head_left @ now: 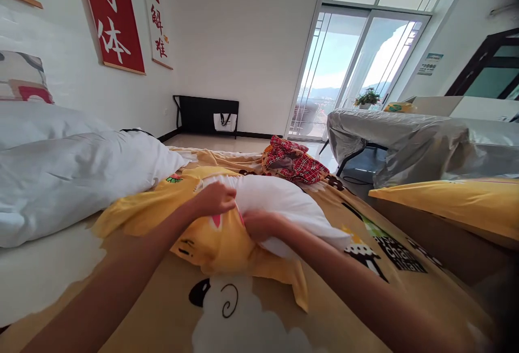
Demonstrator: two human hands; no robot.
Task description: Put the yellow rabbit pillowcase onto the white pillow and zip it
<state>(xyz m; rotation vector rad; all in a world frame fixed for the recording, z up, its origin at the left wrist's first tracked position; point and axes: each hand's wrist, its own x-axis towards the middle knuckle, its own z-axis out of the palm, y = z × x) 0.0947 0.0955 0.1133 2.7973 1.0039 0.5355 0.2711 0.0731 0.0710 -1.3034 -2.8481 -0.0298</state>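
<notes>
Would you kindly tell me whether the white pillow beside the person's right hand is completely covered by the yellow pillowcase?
No, much of the white pillow lies bare, outside the yellow pillowcase.

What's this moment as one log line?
left hand: gripping yellow pillowcase | right hand: at its edge, blurred | white pillow: mostly uncovered

A red scroll (125, 23) hangs at upper left; a white bag (225, 122) shows against a black panel (197, 111) left of centre. At right, a potted plant (367, 97) shows above a plastic-covered bench (385, 126).
</notes>
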